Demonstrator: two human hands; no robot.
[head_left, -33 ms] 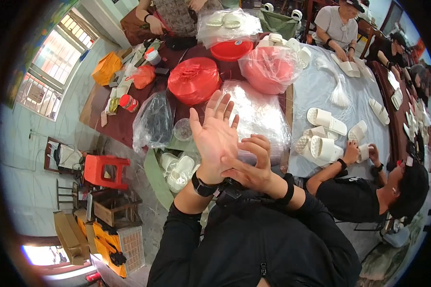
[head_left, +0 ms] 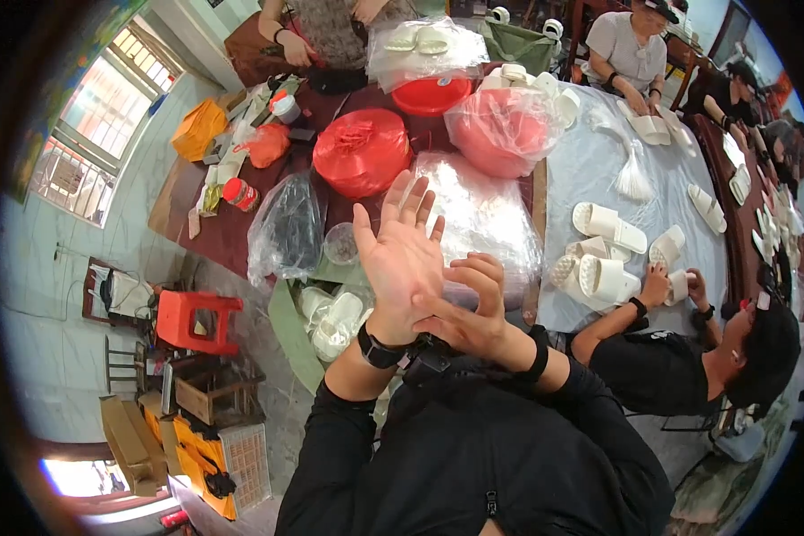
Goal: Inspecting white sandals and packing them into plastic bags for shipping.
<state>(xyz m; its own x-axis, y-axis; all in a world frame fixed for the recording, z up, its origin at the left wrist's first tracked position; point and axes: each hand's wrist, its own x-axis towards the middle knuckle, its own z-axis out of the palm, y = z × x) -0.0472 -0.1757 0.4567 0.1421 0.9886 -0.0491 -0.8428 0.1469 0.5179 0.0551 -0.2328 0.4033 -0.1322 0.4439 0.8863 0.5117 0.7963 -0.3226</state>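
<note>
My left hand (head_left: 402,263) is raised over the near edge of the table, palm up, fingers spread, with nothing in it. My right hand (head_left: 473,308) lies against the heel of the left, one digit touching the base of the palm; its other fingers are bent and apart. A dark watch-like band (head_left: 381,349) circles my left wrist and a black band (head_left: 537,353) my right. Beyond my hands lies a stack of clear plastic bags (head_left: 491,214), partly hidden by them. Clear-wrapped pale slippers (head_left: 338,323) sit in a green sack (head_left: 288,335) beside my left forearm.
A red twine roll (head_left: 362,154) and a plastic-covered pink-red bundle (head_left: 502,129) stand on the dark red tablecloth (head_left: 214,228). At right, cream slippers (head_left: 609,279) lie on a grey-covered table, where a person in black (head_left: 657,371) handles one. A red stool (head_left: 196,322) stands left.
</note>
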